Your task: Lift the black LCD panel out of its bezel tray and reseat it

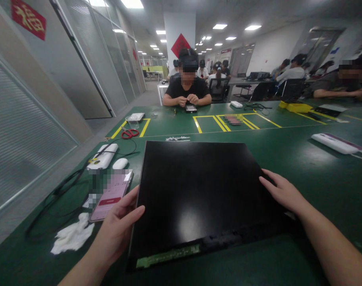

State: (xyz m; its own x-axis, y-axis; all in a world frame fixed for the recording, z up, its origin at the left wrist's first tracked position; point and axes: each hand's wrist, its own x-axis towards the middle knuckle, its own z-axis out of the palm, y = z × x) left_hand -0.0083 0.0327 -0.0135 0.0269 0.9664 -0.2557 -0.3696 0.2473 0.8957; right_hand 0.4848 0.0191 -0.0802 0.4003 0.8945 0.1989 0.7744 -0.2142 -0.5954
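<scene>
Green surface: the table takes up most of your working area and runs ahead to sections marked with yellow tape.

On it or just above it, the black panel sits squarely in front of you, glossy face up. Its near edge is too dark to tell whether it touches the table.

Your left hand grasps the left edge, thumb over the face, fingers around the side. Your right hand grasps the right edge farther up, thumb on top; its other fingers are hidden. Opposed side holds probably spread the weight and leave the middle of the face untouched.

Phone: flat, just beyond your left wrist, presumably set aside to give the panel room.

Crumpled white tissue: left of your left forearm, likely pushed clear as well.

Green circuit strip: exposed along the panel's near edge, apart from both thumbs. Judgement: side grips spare it pressure.

White rounded item: smallest noted, beyond the phone, outside the panel's footprint.
</scene>
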